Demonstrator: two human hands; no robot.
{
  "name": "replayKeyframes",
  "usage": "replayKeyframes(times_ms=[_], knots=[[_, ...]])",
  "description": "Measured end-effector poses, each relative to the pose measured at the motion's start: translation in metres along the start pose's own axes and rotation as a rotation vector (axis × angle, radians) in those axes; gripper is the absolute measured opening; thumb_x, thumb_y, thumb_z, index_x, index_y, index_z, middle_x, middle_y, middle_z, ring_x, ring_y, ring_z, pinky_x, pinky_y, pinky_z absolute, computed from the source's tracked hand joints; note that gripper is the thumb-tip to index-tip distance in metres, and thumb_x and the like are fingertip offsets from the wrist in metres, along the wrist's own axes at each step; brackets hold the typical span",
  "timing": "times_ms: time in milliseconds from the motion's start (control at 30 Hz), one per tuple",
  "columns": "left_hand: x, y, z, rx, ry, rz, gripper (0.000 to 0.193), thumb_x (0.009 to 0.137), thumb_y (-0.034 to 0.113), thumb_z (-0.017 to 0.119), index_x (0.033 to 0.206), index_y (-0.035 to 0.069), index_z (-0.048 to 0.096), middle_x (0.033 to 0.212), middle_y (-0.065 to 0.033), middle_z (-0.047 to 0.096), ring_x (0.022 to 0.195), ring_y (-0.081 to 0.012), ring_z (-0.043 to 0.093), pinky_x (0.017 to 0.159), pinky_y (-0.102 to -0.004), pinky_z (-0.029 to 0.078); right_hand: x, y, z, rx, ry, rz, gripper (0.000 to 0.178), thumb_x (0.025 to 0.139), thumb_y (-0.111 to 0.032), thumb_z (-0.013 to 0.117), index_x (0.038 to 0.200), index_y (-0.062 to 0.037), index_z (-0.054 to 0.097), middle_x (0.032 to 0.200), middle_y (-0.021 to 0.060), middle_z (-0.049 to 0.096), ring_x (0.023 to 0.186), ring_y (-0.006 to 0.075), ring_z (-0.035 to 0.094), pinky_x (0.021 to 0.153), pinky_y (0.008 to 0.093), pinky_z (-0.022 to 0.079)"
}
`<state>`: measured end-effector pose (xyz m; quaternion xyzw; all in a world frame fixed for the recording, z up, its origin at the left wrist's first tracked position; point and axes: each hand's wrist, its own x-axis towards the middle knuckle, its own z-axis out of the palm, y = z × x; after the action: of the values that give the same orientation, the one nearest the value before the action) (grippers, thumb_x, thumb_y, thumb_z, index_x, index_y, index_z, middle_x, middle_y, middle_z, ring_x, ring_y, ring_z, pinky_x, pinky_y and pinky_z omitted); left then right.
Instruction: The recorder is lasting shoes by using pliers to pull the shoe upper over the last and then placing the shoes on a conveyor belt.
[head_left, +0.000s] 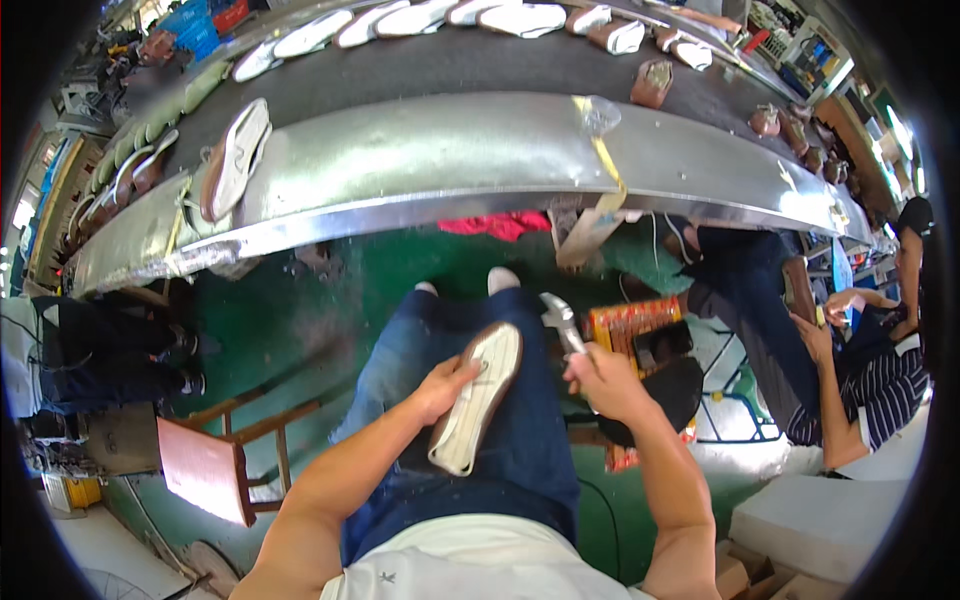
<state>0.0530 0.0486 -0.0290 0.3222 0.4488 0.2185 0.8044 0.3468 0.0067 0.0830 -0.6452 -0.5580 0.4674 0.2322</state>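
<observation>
Green floor (300,300) spreads out under a busy shoe workshop. Far ahead, a long shiny metal counter (450,160) curves across the room, and a dark belt (450,65) behind it carries rows of pale shoes.

Near the middle, the person sits with legs in blue jeans (520,440). The left hand (440,385) is closed around a white shoe (478,395), gripping it at its side. The shoe rests over the lap, sole side facing up, likely so the bottom is easy to reach. Its long way runs from near-left to far-right, with the wider end pointing far, toward the counter, and the other end pointing back at the person.

The right hand (605,380) is wrapped tight around a metal tool (562,322). The tool's shiny head sticks up and far, just beside the shoe's far end but not touching it. The two hands are apart, one on each side of the shoe.

On the left stands a wooden stool (215,465). On the right, another person in a striped top (885,385) sits working. One more pale shoe (235,158) lies on the left part of the counter.
</observation>
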Motion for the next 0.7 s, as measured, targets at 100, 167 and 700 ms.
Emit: replayKeyframes(times_ms=[100, 167, 700], knots=[[-0.024, 0.057, 0.013, -0.019, -0.017, -0.021, 0.05, 0.103, 0.034, 0.061, 0.14, 0.001, 0.055, 0.121, -0.0092, 0.066, 0.105, -0.0142, 0.063, 0.092, -0.0332, 0.053, 0.024, -0.013, -0.071, -0.417, 0.409, -0.227, 0.037, 0.101, -0.036, 0.057, 0.109, -0.0003, 0.062, 0.084, 0.0213, 0.07, 0.081, 0.0422, 0.069, 0.071, 0.0482, 0.053], [-0.05, 0.111, 0.004, 0.038, -0.073, 0.077, 0.051, 0.103, 0.034, 0.062, 0.142, 0.001, 0.054, 0.123, -0.0088, 0.066, 0.106, -0.0139, 0.063, 0.092, -0.0333, 0.053, 0.051, -0.045, -0.117, -0.43, 0.578, -0.205, 0.036, 0.1, -0.034, 0.058, 0.112, 0.0, 0.061, 0.088, 0.0246, 0.068, 0.085, 0.0485, 0.064, 0.073, 0.0514, 0.051], [0.202, 0.498, -0.034, 2.337, 1.086, 0.888, 0.063, 0.103, 0.053, 0.042, 0.152, 0.014, 0.041, 0.157, -0.0088, 0.04, 0.151, -0.0399, 0.022, 0.114, -0.0742, 0.013, 0.225, 0.024, -0.282, -0.779, 0.933, -0.096, 0.046, 0.095, -0.036, 0.065, 0.122, 0.001, 0.057, 0.114, 0.0254, 0.063, 0.105, 0.0465, 0.06, 0.09, 0.0518, 0.049]])
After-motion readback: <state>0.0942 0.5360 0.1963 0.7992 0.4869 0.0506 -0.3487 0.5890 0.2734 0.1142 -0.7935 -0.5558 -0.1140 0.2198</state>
